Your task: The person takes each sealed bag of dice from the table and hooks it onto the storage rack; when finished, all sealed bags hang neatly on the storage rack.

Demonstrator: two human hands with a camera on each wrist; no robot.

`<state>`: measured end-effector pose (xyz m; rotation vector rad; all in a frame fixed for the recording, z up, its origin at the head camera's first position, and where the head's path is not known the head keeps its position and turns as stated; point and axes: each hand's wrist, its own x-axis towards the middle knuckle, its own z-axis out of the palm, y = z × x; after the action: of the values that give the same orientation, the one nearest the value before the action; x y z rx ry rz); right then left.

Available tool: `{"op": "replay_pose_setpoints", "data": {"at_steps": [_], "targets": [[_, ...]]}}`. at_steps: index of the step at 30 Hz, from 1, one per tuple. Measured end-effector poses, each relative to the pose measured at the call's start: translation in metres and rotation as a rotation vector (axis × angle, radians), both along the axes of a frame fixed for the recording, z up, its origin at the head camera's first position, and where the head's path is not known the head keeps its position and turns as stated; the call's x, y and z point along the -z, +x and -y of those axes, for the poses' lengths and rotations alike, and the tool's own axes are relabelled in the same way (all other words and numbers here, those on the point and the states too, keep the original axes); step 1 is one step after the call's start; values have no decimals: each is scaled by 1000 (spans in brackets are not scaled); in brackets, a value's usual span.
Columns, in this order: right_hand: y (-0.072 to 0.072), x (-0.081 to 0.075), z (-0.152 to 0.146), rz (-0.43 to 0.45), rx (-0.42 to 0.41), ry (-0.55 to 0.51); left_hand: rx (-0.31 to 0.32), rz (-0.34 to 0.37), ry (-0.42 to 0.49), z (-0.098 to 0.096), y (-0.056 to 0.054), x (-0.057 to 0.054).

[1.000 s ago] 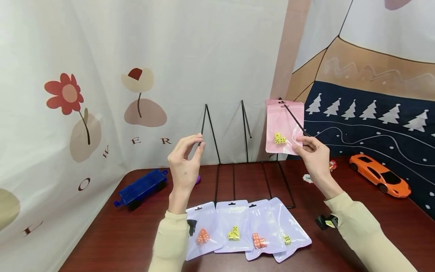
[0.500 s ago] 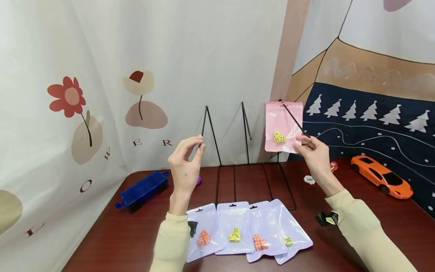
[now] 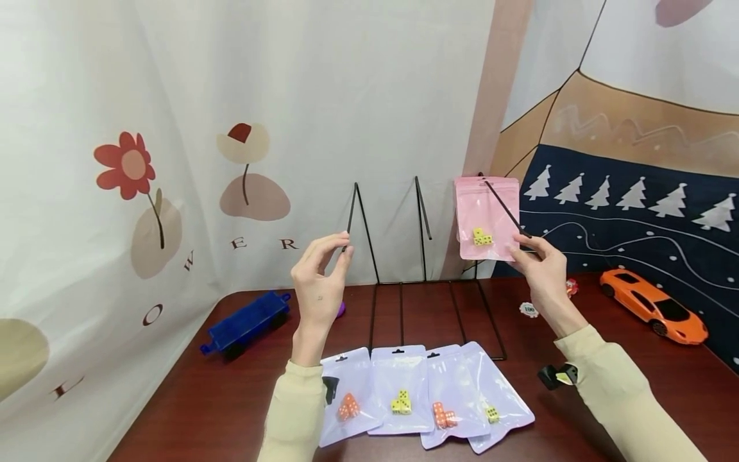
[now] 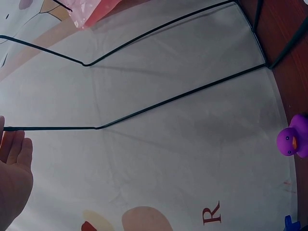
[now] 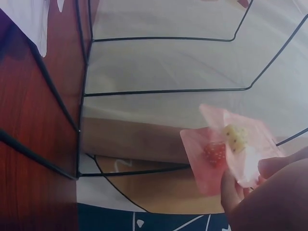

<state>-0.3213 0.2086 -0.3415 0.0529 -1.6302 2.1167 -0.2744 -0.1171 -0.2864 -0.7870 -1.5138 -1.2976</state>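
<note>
Thumb and fingers of my left hand (image 3: 317, 279) pinch the tip of the left prong of a black wire rack (image 3: 365, 231). In the left wrist view that prong (image 4: 53, 128) runs straight out from the fingers (image 4: 17, 149). A pink zip bag (image 3: 487, 208) with yellow dice (image 3: 482, 237) hangs by its top hole on the right prong. My right hand (image 3: 543, 266) pinches its lower right corner, close to the prong's tip. Behind it, a second pink bag (image 5: 199, 163) with red dice shows in the right wrist view. The rack's middle prong (image 3: 423, 208) carries nothing.
Several pale lilac bags (image 3: 398, 366) with orange or yellow dice lie side by side before the rack. A blue toy trailer (image 3: 248, 321) and a purple duck (image 4: 291, 137) are left. An orange toy car (image 3: 652, 305) and a white chip (image 3: 528, 310) sit right.
Both hands keep their holds. The front pink bag has settled slightly, now covering more of the one behind it. The head view has shifted a little.
</note>
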Motion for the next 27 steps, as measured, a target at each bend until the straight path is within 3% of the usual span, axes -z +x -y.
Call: {"op": "replay_pose_setpoints", "data": {"at_steps": [5, 9, 15, 17, 23, 27], "targets": [[1, 0, -2, 47, 25, 2, 0, 6, 0, 0, 0, 0], [0, 0, -1, 86, 120, 45, 3, 10, 1, 1, -2, 3], [0, 0, 4, 0, 235, -21, 26, -4, 7, 7, -22, 17], [1, 0, 6, -31, 256, -33, 31, -6, 8, 8, -22, 18], [6, 5, 17, -58, 321, 114, 25, -13, -3, 10, -24, 19], [11, 10, 26, -28, 308, 172, 7, -24, -27, 11, -24, 20]]}}
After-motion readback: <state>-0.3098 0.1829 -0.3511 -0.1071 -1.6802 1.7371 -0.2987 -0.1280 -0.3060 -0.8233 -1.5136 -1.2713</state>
